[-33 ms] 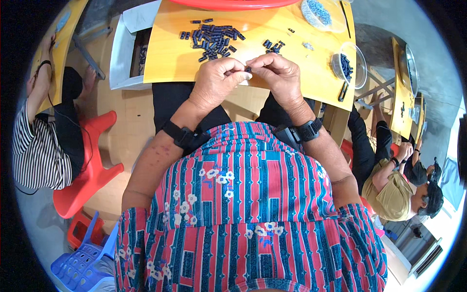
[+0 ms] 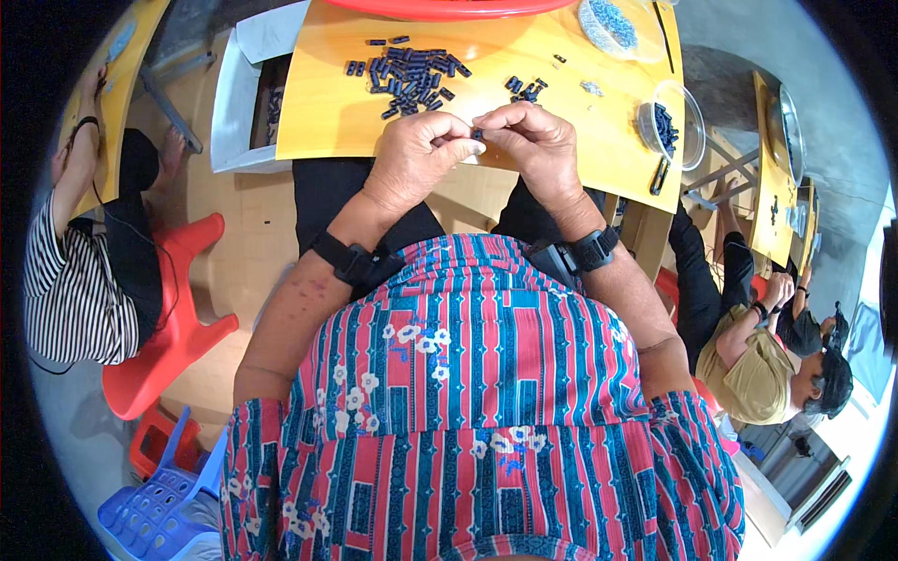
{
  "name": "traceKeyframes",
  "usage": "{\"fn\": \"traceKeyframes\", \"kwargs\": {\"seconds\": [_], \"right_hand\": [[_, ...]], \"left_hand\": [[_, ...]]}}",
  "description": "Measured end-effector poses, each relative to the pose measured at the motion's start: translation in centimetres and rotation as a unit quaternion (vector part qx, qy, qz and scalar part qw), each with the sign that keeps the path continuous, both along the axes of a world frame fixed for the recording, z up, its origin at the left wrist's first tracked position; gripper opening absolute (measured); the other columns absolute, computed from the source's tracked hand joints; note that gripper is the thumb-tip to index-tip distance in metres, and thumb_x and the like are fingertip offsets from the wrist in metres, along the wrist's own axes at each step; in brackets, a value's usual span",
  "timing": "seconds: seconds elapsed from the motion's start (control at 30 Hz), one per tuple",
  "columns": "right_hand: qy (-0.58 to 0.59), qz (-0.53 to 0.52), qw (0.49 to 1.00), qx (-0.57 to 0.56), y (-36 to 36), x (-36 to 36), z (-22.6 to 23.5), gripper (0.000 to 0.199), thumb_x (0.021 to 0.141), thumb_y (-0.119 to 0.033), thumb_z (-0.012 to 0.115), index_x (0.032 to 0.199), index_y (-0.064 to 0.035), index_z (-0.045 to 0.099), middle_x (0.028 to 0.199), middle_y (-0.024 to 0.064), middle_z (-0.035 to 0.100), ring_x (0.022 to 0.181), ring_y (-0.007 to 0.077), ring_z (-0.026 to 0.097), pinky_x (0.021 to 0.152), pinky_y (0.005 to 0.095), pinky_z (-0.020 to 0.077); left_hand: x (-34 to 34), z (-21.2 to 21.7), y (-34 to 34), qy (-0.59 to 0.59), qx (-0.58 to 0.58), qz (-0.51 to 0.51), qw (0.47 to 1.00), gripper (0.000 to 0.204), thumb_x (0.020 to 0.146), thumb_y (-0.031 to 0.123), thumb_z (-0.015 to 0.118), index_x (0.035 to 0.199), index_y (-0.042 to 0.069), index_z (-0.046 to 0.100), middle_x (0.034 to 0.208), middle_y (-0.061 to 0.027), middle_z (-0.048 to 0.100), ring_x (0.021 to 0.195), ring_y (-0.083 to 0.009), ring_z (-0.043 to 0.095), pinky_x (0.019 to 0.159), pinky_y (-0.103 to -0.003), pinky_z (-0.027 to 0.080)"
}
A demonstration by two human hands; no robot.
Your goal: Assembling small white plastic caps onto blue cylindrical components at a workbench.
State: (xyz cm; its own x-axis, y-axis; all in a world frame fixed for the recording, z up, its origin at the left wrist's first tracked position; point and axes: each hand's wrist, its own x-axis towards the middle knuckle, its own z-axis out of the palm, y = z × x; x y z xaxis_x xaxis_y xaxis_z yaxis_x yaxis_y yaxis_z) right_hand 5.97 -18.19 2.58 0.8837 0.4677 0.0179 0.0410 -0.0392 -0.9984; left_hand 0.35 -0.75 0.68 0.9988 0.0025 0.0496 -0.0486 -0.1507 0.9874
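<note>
At the near edge of the yellow table, my left hand (image 2: pixel 418 157) and my right hand (image 2: pixel 541 150) meet fingertip to fingertip. Pinched between their thumbs and forefingers is a small dark plastic piece (image 2: pixel 478 135), mostly covered by the fingers. Beyond my left hand lies a loose pile of small dark blue-black rectangular pieces (image 2: pixel 409 73). A smaller cluster of similar dark pieces (image 2: pixel 527 90) rests just past my right hand.
On the yellow table (image 2: pixel 323 103) stand a clear tub of dark pieces (image 2: pixel 662 131), a tub of pale blue bits (image 2: pixel 610 26) and a red basin (image 2: pixel 449 9). A black pen-like tool (image 2: pixel 660 176) lies at the right edge. Co-workers sit either side; a red stool (image 2: pixel 178 309) is left.
</note>
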Motion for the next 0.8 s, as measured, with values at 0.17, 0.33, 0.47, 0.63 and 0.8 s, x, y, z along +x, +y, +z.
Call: {"fn": "traceKeyframes", "kwargs": {"seconds": [0.17,0.33,0.47,0.63,0.8], "right_hand": [[0.058,0.001,0.998,-0.004,-0.37,0.35,0.17,0.014,0.088,0.006,0.062,0.098,-0.0006,0.068,0.095,0.0069,0.071,0.091,0.0134,0.066,0.086,0.0274,0.0531],[0.052,0.016,0.998,0.02,-0.54,0.66,-0.1,0.015,0.089,0.005,0.062,0.102,-0.0009,0.067,0.096,0.0077,0.071,0.088,0.0129,0.066,0.081,0.0267,0.0543],[0.059,0.017,0.998,0.023,-0.31,0.66,0.27,0.015,0.09,0.003,0.062,0.104,0.0001,0.067,0.094,0.0064,0.07,0.084,0.0112,0.066,0.075,0.025,0.055],[0.066,0.015,0.997,0.033,-0.3,0.69,0.26,0.016,0.089,0.001,0.063,0.105,0.0008,0.067,0.092,0.0047,0.07,0.081,0.0096,0.065,0.072,0.0236,0.0549],[0.092,0.012,0.995,0.033,-0.21,0.68,0.64,0.015,0.089,0.002,0.063,0.104,0.0007,0.067,0.092,0.0046,0.069,0.082,0.0103,0.065,0.073,0.0241,0.0551]], "left_hand": [[0.15,-0.24,0.1,0.015,0.007,-0.018,1.0,0.011,0.085,0.01,0.072,0.087,0.0,0.068,0.075,-0.0008,0.065,0.064,-0.0056,0.058,0.059,-0.022,0.048],[0.11,-0.47,0.16,0.012,-0.003,-0.015,1.0,0.011,0.086,0.01,0.072,0.087,0.0,0.068,0.075,-0.0001,0.065,0.065,-0.0054,0.058,0.06,-0.022,0.049],[0.15,-0.59,0.18,0.017,0.002,-0.017,1.0,0.011,0.086,0.01,0.072,0.086,0.0,0.068,0.076,0.0,0.065,0.066,-0.0053,0.058,0.06,-0.022,0.05],[0.19,-0.48,0.21,0.024,0.002,-0.021,0.999,0.011,0.087,0.011,0.071,0.087,0.0,0.069,0.076,-0.0001,0.065,0.066,-0.0053,0.059,0.06,-0.022,0.05],[0.14,-0.19,0.2,0.032,-0.015,-0.024,0.999,0.012,0.087,0.012,0.071,0.088,0.0,0.07,0.076,-0.0003,0.066,0.066,-0.0054,0.059,0.06,-0.022,0.05]]}}
